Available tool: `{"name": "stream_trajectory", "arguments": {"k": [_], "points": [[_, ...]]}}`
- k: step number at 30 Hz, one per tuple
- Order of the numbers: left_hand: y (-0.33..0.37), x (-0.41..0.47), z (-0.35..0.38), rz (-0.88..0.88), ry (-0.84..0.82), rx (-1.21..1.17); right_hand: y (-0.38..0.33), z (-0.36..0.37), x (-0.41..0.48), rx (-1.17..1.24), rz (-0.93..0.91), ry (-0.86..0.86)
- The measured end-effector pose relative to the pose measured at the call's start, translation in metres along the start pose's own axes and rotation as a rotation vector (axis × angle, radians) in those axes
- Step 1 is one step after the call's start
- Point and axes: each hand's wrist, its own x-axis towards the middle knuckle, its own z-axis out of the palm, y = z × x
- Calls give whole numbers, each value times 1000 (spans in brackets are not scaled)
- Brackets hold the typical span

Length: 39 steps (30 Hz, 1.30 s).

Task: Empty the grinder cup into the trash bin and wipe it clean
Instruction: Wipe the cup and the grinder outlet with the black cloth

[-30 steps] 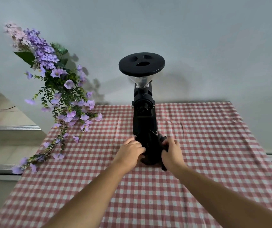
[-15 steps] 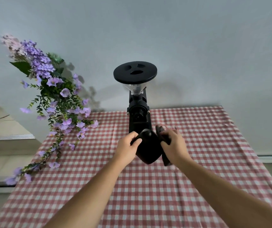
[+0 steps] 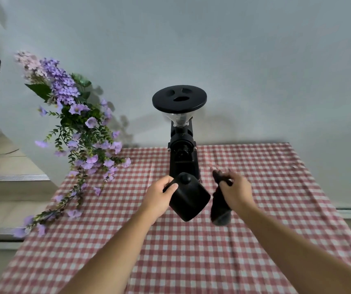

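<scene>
I hold the black grinder cup (image 3: 189,199) in my left hand (image 3: 159,196), lifted off the table and tilted, its lid with a round knob facing up toward the grinder. My right hand (image 3: 236,192) grips a dark cloth (image 3: 220,211) that hangs down just right of the cup, apart from it and blurred. The black coffee grinder (image 3: 183,151) with its round hopper lid stands behind both hands at the table's back edge. No trash bin is in view.
The table carries a red-and-white checked tablecloth (image 3: 191,257). A spray of purple flowers (image 3: 75,132) hangs over the table's left back corner. A plain wall stands behind, and steps lie at the far left.
My left hand has drawn the cup away from the grinder's base and raised it. My right hand has moved to the right with the dark cloth, so cup and cloth have separated.
</scene>
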Motion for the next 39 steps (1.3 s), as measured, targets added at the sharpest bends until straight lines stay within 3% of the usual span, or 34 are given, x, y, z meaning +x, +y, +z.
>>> {"name": "stream_trajectory", "arguments": {"k": [2, 5, 8, 14, 20, 23, 25, 27, 30, 32, 34, 36, 39], "points": [[2, -1, 1, 18, -27, 11, -16, -1, -3, 75, -69, -19], [6, -3, 2, 26, -72, -45, -30, 14, -22, 152, -168, -252], [2, -4, -4, 8, -79, 0, -18, 22, -30, 186, -88, -398], [-4, -11, 0, -69, -97, -112, 7, 30, -33, -239, -364, -229], [2, -5, -2, -48, -156, -167, 7, 32, -27, 371, -43, -459], [2, -5, -5, -39, -174, -173, 9, 28, -20, 488, 238, -513], [5, -5, -5, -27, -158, -164, 9, 25, -17, 508, 287, -519], [9, -3, -4, -32, -118, -142, 1, 26, -20, 485, 160, -458], [14, -1, 0, -47, -101, -111, -3, 33, -22, 76, -208, -310], [16, 0, 2, -44, -101, -114, -2, 36, -20, 9, -287, -285], [16, 0, 1, -23, -113, -156, 4, 34, -18, 204, -195, -316], [15, -2, 0, -15, -143, -186, 10, 28, -18, 438, 16, -371], [13, -1, -1, -13, -202, -219, 16, 21, -13, 555, 268, -402]]}}
